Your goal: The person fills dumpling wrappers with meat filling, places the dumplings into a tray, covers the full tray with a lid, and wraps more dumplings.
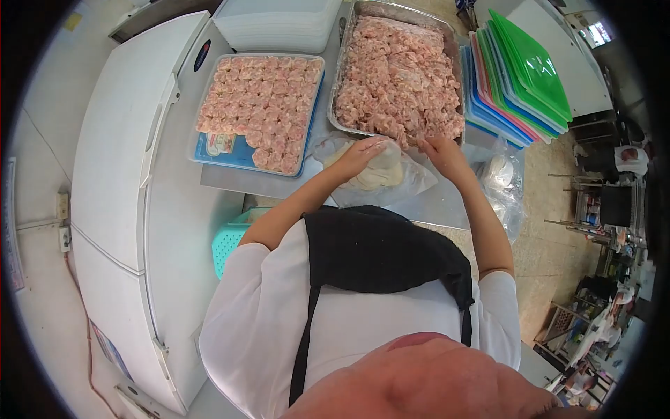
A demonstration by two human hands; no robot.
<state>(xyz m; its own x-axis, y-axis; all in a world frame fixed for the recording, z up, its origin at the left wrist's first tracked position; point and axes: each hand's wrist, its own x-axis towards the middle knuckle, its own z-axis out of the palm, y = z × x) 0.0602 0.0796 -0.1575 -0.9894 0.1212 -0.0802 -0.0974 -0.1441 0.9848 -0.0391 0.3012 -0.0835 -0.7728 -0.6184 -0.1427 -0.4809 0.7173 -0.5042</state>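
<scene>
My left hand [364,155] is closed on a thin, pale round dumpling wrapper [384,155]. Below it, a stack of wrappers [378,177] lies on a clear plastic bag [417,180]. At the near edge of the minced meat, my right hand [441,149] has its fingers pinched together; whatever they grip is too small to make out. The minced meat [401,73] fills a deep metal tray [335,115] just beyond both hands. To the left, rows of filled dumplings [262,98] sit on a blue-based plastic tray [237,156], whose near left corner shows bare blue and a label.
Clear plastic containers [276,24] are stacked at the back left. Coloured plastic trays [516,77] pile up at the right, near a bag of white rounds [500,173]. A white refrigerator [125,153] stands left; a turquoise basket [227,241] is below the table.
</scene>
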